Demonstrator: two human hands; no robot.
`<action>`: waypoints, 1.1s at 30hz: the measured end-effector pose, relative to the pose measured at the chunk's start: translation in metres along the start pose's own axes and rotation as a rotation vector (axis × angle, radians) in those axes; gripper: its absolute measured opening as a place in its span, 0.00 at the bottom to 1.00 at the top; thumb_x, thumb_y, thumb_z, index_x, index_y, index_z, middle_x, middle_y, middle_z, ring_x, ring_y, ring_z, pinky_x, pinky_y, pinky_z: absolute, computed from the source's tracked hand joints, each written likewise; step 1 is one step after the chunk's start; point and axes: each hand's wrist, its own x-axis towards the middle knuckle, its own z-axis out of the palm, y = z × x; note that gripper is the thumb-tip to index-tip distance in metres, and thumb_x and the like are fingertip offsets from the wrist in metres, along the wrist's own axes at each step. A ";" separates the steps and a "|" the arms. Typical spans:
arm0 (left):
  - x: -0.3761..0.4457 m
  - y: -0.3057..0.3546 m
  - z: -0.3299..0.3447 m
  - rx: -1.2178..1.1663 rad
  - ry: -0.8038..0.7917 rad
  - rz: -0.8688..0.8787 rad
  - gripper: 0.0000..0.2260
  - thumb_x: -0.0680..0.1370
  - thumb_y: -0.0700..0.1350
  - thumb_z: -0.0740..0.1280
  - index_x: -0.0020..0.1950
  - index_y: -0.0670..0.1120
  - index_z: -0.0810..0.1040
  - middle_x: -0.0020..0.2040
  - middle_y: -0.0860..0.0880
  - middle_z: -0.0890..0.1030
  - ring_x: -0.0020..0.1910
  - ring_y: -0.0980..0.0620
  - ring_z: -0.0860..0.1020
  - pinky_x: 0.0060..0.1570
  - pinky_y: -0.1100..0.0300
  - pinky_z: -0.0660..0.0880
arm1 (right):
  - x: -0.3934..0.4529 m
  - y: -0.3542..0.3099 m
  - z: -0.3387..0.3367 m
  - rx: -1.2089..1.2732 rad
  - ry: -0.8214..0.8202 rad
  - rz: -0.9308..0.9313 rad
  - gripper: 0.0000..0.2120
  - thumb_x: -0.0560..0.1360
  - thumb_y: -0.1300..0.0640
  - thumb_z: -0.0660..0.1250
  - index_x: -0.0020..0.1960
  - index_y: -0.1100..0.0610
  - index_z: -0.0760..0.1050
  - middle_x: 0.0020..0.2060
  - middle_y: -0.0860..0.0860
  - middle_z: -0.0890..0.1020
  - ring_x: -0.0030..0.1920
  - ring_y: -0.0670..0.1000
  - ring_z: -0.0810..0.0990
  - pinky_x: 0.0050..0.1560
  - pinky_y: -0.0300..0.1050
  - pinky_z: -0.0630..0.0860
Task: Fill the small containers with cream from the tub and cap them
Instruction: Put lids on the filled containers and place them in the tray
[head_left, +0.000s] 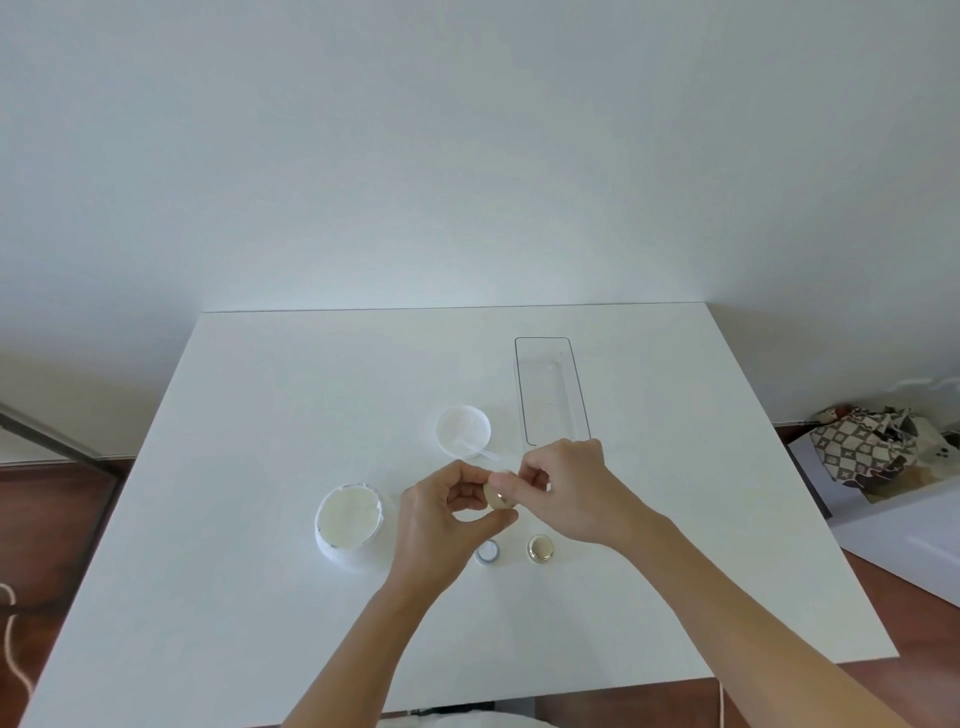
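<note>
We see a white table (260, 597) carrying all parts. A clear rectangular tray (571, 364) lies at 1 o'clock from the table centre. The open cream tub (349, 519) sits at 9 o'clock of the hands, cream visible inside. Its white lid (462, 427) rests upturned at 12 o'clock of the hands, with a small white spatula (475, 448) lying on its near edge. Both hands meet above the table centre. The left hand (441, 514) pinches a small gold-rimmed container (500, 499) between thumb and curled fingers. The right hand (566, 488) has its fingertips curled onto the top of the same container. At 6 o'clock of the hands, a silver-rimmed container (487, 552) stands just beside a gold cap (540, 548).
</note>
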 end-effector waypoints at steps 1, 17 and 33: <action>0.000 0.000 0.000 0.000 -0.004 0.002 0.14 0.65 0.36 0.82 0.44 0.47 0.84 0.40 0.52 0.87 0.41 0.54 0.85 0.47 0.66 0.80 | 0.000 0.001 0.000 -0.025 -0.003 0.004 0.25 0.73 0.33 0.60 0.39 0.55 0.79 0.35 0.46 0.82 0.43 0.45 0.75 0.57 0.44 0.61; 0.003 -0.019 0.007 -0.042 -0.002 -0.015 0.15 0.65 0.38 0.82 0.47 0.49 0.83 0.43 0.51 0.87 0.44 0.52 0.86 0.50 0.62 0.81 | 0.001 0.006 0.007 0.140 -0.060 0.061 0.11 0.71 0.41 0.69 0.41 0.48 0.79 0.39 0.42 0.83 0.45 0.38 0.77 0.58 0.43 0.61; 0.000 -0.115 0.025 0.486 -0.210 -0.214 0.30 0.67 0.41 0.81 0.67 0.44 0.77 0.60 0.48 0.78 0.51 0.54 0.75 0.51 0.69 0.67 | 0.020 0.081 0.084 -0.009 -0.010 0.288 0.12 0.75 0.59 0.67 0.57 0.60 0.75 0.50 0.57 0.76 0.49 0.55 0.76 0.49 0.45 0.73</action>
